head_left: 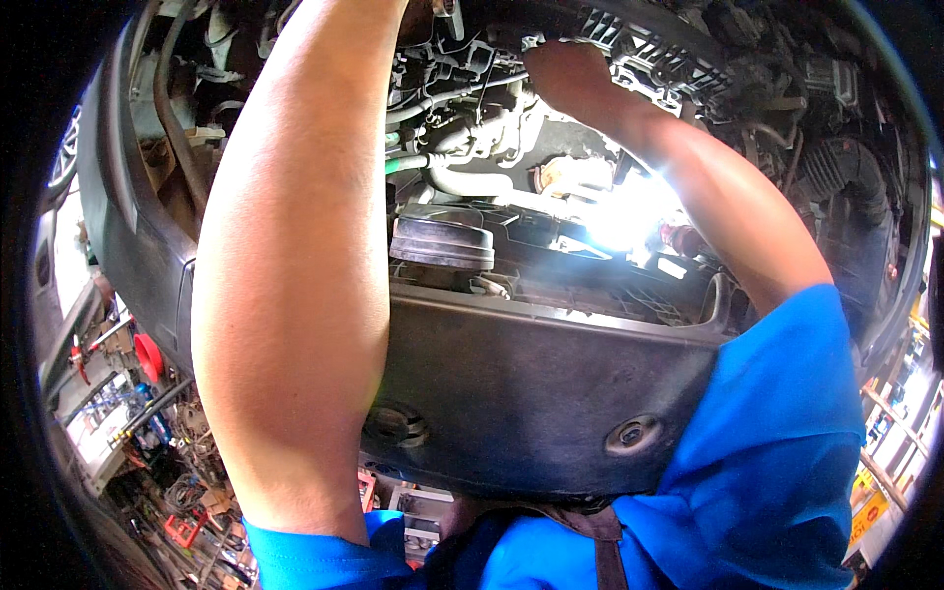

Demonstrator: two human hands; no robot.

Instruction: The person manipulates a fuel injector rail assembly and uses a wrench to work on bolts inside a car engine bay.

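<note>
I look up at the underside of a raised car with both arms lifted. My left forearm (295,275) runs up the middle-left and leaves the frame at the top, so the hand itself is hidden. My right hand (568,81) reaches among hoses (462,98) and wiring, next to a black ribbed plastic part (639,49). Its fingers are turned away from me, so any grip is unclear. A round black cap (442,241) sits just below, between my arms.
A wide black underbody panel (531,383) with two round fasteners spans the lower middle. Bright glare (629,216) shines through near my right forearm. A green-tipped hose (403,163) lies beside my left arm. A red funnel (147,356) and workshop clutter show lower left, shelving (890,472) lower right.
</note>
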